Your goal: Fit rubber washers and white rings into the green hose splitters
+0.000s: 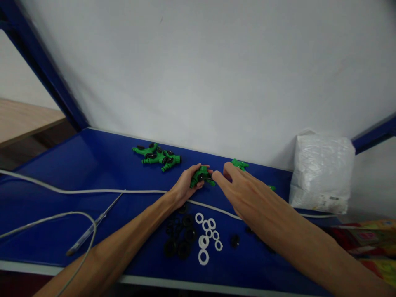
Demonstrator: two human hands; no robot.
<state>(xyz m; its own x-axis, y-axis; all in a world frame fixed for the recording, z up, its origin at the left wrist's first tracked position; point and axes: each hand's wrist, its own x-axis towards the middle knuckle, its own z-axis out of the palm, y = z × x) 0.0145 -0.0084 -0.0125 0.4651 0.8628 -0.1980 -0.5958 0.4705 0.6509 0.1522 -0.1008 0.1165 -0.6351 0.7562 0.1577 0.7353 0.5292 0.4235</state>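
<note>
White cable (pixel 93 191) runs under left wrist (pixel 173 200) (green fitting (pixel 201 173) held)

No legible txt; label (pixel 334 198) on plastic pkg (pixel 323 167) too blurry.

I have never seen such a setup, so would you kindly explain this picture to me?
There is no machine: a person works with two bare hands, seen from a camera worn on the head, looking forward and down. The left hand holds a green branched hose fitting; the right hand is close beside it, but its grip is hidden. On the blue table, more green fittings lie farther back, white rings and black rings nearer the camera, a screwdriver off to the left, and a plastic-wrapped package to the right.
</note>
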